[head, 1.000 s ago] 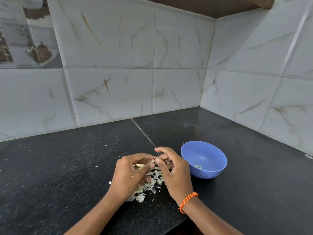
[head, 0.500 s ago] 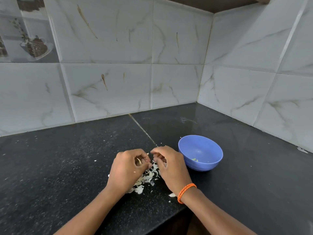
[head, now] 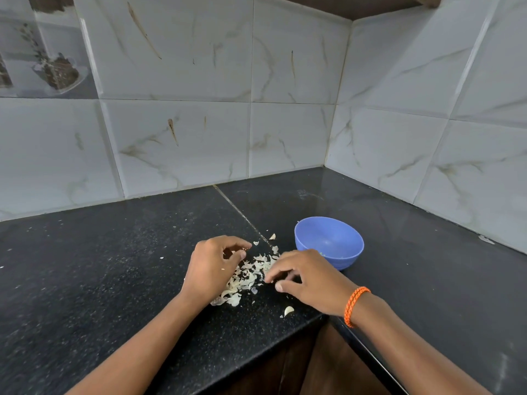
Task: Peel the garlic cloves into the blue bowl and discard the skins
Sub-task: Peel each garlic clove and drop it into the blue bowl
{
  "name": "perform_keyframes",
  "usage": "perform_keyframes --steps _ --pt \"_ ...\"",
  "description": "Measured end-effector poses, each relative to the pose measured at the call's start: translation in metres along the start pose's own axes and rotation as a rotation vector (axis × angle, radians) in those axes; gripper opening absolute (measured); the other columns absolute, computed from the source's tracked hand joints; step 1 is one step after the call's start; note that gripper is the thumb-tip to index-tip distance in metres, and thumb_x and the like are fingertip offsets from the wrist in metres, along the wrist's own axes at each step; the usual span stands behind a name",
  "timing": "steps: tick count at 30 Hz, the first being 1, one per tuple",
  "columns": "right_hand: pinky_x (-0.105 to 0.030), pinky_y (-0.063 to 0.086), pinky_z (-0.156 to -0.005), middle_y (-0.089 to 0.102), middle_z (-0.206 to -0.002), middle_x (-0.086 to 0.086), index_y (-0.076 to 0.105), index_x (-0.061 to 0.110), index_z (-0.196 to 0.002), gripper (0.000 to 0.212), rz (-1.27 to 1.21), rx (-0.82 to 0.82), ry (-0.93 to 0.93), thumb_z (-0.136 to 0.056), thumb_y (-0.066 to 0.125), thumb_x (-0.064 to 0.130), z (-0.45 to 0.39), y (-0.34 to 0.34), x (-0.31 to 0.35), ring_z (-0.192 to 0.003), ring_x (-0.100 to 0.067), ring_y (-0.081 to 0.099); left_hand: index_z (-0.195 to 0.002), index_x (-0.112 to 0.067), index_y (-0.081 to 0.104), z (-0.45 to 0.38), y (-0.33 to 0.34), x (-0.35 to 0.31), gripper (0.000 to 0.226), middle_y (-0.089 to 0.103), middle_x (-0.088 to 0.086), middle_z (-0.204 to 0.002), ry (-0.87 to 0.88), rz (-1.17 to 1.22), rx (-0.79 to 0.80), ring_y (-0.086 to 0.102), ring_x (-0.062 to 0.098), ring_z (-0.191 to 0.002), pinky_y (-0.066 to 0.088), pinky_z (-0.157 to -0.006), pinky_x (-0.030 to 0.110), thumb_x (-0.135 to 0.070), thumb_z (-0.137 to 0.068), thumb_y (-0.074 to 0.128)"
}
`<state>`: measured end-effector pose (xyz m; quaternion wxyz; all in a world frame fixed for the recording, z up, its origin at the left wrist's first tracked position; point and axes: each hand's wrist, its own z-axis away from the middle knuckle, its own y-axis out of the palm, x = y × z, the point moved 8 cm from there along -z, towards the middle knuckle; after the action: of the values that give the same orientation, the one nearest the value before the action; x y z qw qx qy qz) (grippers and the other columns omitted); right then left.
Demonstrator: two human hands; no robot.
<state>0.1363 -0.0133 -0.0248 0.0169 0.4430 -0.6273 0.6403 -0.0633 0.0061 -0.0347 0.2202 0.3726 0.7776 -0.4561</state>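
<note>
A picture tile showing a plant sits on the wall at about ten o'clock, above the black worktop. Moving right, the left hand rests on the worktop with its fingers curled, thumb and forefinger close together at the tips; whether they pinch a scrap of skin cannot be told. Just beside it, toward three o'clock, lies the pile of garlic skins, spread between the two hands, with a few loose flakes toward twelve o'clock. One garlic clove lies apart at six o'clock of the pile, near the worktop edge. The right hand comes next, fingers bent down onto the pile's right side, touching the skins; what they hold, if anything, is hidden. An orange braided band circles that wrist. The blue bowl stands upright at one o'clock of the right hand, just beyond the knuckles, with small pale bits inside.
</note>
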Motion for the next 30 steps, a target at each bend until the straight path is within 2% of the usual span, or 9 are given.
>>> perform_keyframes --steps 5,10,14,17,20,23,25,27,30 --pt "-0.028 0.059 -0.077 0.07 -0.099 0.007 0.083 0.023 -0.103 0.015 -0.02 0.129 0.027 -0.091 0.081 0.013 0.025 -0.001 -0.007 -0.083 -0.014 0.069 -0.097 -0.034 0.085 0.002 0.004 0.0 0.014 0.079 -0.023 -0.088 -0.004 0.012 0.036 0.073 0.008 -0.079 0.058 -0.072 0.032 -0.022 -0.098 0.077" --pt "-0.025 0.053 -0.075 0.066 -0.094 0.011 0.077 0.024 -0.094 0.011 0.136 0.142 -0.02 -0.095 0.074 0.014 0.022 0.015 -0.008 -0.082 -0.013 0.065 -0.096 -0.034 0.085 0.001 0.005 -0.002 0.016 0.077 -0.022 -0.079 -0.012 0.04 0.047 0.073 0.011 -0.074 0.06 -0.072 0.038 -0.021 -0.098 0.076" --pt "-0.02 0.053 -0.075 0.071 -0.091 0.012 0.072 0.027 -0.095 0.012 0.034 -0.07 -0.022 -0.099 0.071 0.016 0.005 0.011 0.0 -0.085 -0.007 0.067 -0.096 -0.033 0.085 0.001 0.006 -0.002 0.017 0.079 -0.021 -0.082 -0.01 0.063 0.063 0.074 0.008 -0.079 0.061 -0.077 0.037 -0.019 -0.098 0.075" --pt "-0.023 0.059 -0.074 0.072 -0.086 0.012 0.075 0.025 -0.098 0.009 -0.065 -0.252 -0.019 -0.096 0.075 0.016 -0.012 0.011 0.002 -0.084 -0.008 0.069 -0.095 -0.032 0.085 0.002 0.007 -0.006 0.017 0.079 -0.022 -0.087 0.013 0.09 0.099 0.075 0.008 -0.085 0.059 -0.081 0.033 -0.017 -0.097 0.076" --pt "-0.019 0.058 -0.072 0.073 -0.088 0.01 0.076 0.021 -0.097 0.009 -0.097 -0.393 -0.037 -0.093 0.079 0.014 -0.024 0.01 0.002 -0.085 -0.008 0.07 -0.097 -0.035 0.085 0.002 0.012 -0.007 0.018 0.079 -0.023 -0.088 0.034 0.086 0.154 0.076 0.008 -0.087 0.058 -0.082 0.031 -0.018 -0.096 0.078" --pt "-0.025 0.06 -0.072 0.072 -0.092 0.011 0.078 0.02 -0.099 0.015 -0.115 -0.463 -0.08 -0.092 0.079 0.008 -0.03 0.01 0.0 -0.088 -0.009 0.069 -0.1 -0.036 0.085 0.001 0.013 -0.001 0.013 0.079 -0.022 -0.087 0.01 0.076 0.151 0.074 0.011 -0.082 0.06 -0.08 0.04 -0.026 -0.093 0.083" --pt "-0.026 0.06 -0.072 0.073 -0.094 0.014 0.08 0.022 -0.1 0.018 -0.149 -0.497 -0.099 -0.092 0.077 0.006 -0.032 0.009 -0.002 -0.09 -0.011 0.071 -0.095 -0.039 0.084 0.0 0.011 0.002 0.01 0.079 -0.019 -0.083 0.002 0.077 0.116 0.072 0.015 -0.074 0.059 -0.074 0.044 -0.031 -0.09 0.086" --pt "-0.028 0.061 -0.073 0.075 -0.094 0.017 0.081 0.022 -0.101 0.019 -0.191 -0.525 -0.108 -0.092 0.076 0.006 -0.031 0.009 -0.004 -0.091 -0.011 0.073 -0.091 -0.039 0.083 -0.001 0.009 0.002 0.007 0.078 -0.016 -0.08 -0.001 0.084 0.091 0.07 0.017 -0.071 0.059 -0.072 0.046 -0.035 -0.088 0.088" --pt "-0.038 0.064 -0.074 0.077 -0.093 0.015 0.081 0.024 -0.102 0.023 -0.318 -0.521 -0.067 -0.093 0.075 0.004 -0.031 0.011 -0.011 -0.089 -0.014 0.075 -0.088 -0.036 0.082 0.0 0.008 0.0 0.006 0.078 -0.015 -0.081 0.01 0.127 0.084 0.071 0.017 -0.073 0.059 -0.073 0.046 -0.035 -0.089 0.088"
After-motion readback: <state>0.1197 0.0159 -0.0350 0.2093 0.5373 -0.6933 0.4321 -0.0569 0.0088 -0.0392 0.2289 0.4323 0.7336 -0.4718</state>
